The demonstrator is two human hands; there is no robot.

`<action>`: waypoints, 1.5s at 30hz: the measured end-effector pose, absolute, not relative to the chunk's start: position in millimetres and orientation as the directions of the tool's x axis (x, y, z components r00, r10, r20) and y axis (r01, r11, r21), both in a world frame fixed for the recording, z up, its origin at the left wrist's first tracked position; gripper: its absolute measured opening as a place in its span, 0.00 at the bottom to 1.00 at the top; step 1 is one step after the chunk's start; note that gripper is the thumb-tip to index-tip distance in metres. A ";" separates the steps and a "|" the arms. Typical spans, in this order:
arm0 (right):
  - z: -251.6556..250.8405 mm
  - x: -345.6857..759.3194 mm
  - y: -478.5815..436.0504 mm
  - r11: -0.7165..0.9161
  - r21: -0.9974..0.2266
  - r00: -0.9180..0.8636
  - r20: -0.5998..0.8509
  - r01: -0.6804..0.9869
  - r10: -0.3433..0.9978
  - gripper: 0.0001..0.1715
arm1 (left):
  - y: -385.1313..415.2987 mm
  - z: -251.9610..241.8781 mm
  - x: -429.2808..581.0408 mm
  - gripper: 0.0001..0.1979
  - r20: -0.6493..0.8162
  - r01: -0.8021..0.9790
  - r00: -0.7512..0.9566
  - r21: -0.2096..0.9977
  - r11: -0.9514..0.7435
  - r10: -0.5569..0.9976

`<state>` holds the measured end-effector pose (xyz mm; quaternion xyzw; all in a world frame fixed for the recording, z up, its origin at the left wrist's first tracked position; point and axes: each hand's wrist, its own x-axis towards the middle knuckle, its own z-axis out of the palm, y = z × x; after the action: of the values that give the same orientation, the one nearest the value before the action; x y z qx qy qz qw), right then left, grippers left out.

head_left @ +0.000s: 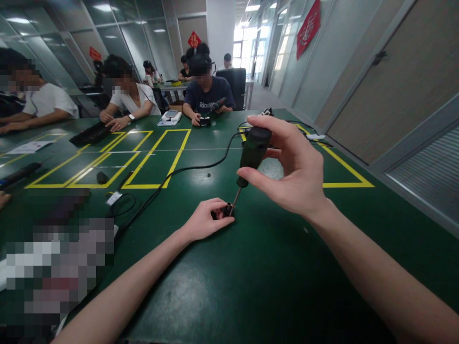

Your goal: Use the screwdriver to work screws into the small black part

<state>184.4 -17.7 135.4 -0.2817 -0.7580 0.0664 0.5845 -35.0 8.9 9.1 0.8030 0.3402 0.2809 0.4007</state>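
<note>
My right hand (294, 167) is closed around the dark handle of a screwdriver (254, 150), thumb low on the handle and index finger over its top end. The tool tilts, its thin metal shaft running down to the left. Its tip meets or passes close beside a small black part with a metal piece on top (227, 208); the exact contact cannot be made out. My left hand (206, 220) pinches that small part against or just above the green table (215, 282). Much of the part is hidden by the fingers.
A black cable (193, 167) crosses the table from left to back right. Yellow tape rectangles (175, 160) mark the surface. A small dark object (102, 177) lies at left. Across the table, a person in dark blue (208, 93) and others in white (138, 98) handle black items.
</note>
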 end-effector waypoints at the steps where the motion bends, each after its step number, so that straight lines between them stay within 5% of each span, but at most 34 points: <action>1: 135.0 184.5 -17.3 0.835 -0.418 -0.149 0.857 0.358 0.494 0.35 | 9.0 8.8 -34.9 0.12 0.180 0.319 0.611 0.835 -0.448 0.771; 8: 132.5 183.0 -18.7 0.815 -0.469 -0.184 0.817 0.341 0.547 0.31 | 9.2 8.9 -34.7 0.11 0.178 0.316 0.609 0.839 -0.443 0.773; 13: 133.0 183.3 -16.1 0.825 -0.406 -0.164 0.852 0.393 0.497 0.38 | 9.4 9.8 -35.4 0.11 0.178 0.330 0.617 0.826 -0.457 0.767; 25: 135.1 182.3 -17.4 0.799 -0.469 -0.139 0.824 0.377 0.549 0.45 | 9.1 11.5 -34.7 0.10 0.172 0.345 0.613 0.819 -0.458 0.771; 32: 133.2 182.2 -17.8 0.810 -0.534 -0.158 0.802 0.243 0.576 0.44 | 9.2 9.3 -34.8 0.10 0.172 0.339 0.615 0.823 -0.455 0.770; 45: 133.8 185.0 -18.7 0.792 -0.473 -0.177 0.805 0.387 0.567 0.42 | 9.1 9.4 -34.4 0.12 0.166 0.335 0.608 0.833 -0.441 0.776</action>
<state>185.0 -18.7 133.8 -0.3124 -0.7629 0.0802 0.5603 -34.4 9.1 9.4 0.8027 0.3460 0.2759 0.3998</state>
